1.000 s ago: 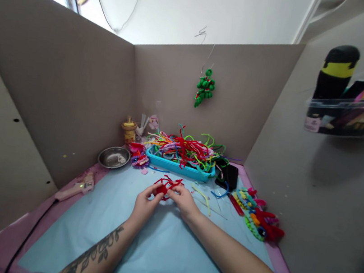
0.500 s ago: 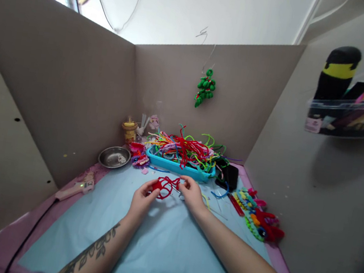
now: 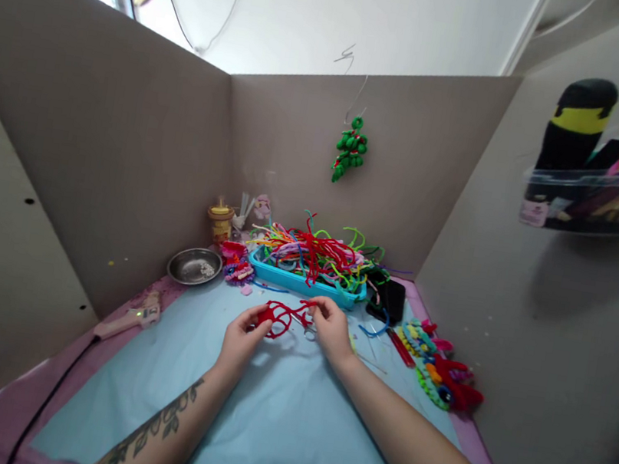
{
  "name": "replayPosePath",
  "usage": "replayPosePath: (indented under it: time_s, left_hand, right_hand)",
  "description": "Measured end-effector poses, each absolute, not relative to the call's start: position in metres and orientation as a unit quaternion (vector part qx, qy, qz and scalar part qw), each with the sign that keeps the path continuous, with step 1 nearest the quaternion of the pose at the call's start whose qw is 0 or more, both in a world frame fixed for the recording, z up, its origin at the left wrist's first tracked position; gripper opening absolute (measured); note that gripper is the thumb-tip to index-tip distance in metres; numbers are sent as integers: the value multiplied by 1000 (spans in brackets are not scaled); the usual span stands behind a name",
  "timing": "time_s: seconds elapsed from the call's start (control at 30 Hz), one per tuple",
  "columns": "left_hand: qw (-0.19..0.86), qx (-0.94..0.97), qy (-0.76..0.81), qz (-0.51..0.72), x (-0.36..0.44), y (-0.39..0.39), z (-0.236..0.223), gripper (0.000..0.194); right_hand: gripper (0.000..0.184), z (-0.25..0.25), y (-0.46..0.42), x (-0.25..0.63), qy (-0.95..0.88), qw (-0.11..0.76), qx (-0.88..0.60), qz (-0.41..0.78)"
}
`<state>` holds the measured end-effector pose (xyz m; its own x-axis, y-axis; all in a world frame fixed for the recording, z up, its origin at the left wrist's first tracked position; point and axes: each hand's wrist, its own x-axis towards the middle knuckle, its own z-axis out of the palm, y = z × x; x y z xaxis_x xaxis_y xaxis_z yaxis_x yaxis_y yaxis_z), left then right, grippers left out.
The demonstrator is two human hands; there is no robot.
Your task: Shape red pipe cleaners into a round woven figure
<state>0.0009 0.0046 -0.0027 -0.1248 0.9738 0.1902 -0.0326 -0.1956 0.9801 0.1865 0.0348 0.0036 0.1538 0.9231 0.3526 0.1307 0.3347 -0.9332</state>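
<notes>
In front of the tray (image 3: 307, 287), the left hand (image 3: 244, 331) pinches and partly hides red wire (image 3: 266, 315). The right hand (image 3: 329, 326), farther off than a second ago, pinches a strand; scissors (image 3: 310, 334) show only partly.

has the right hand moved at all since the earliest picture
Yes. Judged against the blue tray, the right hand has shifted to the right and a little farther forward, toward the tray's right end.

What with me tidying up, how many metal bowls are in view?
1: the bowl, beyond the glue gun and left of the blue tray. Any behind the heap in the tray would be hidden.
</notes>
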Motion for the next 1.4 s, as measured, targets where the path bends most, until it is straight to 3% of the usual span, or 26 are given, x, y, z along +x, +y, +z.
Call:
replayPosePath:
  time_s: [0.27,0.53,0.7,0.83,1.07,1.23,1.4]
  left_hand:
    - [387,529,486,578,0,4,-2,40]
    - [401,551,478,554,2,3,-2,40]
    - [371,601,461,537,2,1,-5,34]
    - [313,651,462,514,2,-2,-4,30]
    - [280,665,461,517,3,-5,2,27]
    - [263,637,490,533,4,-4,3,28]
    - [213,663,476,536,3,-5,1,25]
  right_hand:
    - [16,8,29,183,-529,622,-409,407]
    - [22,9,27,178,-477,590,-370,536]
    - [28,15,24,177,-462,524,-391,599]
    - [31,15,21,174,-510,464,-440,576]
    - [23,19,13,166,-599,366,-452,550]
    - [16,20,12,164,-606,347,-424,576]
    - [32,13,9,162,-606,331,-394,606]
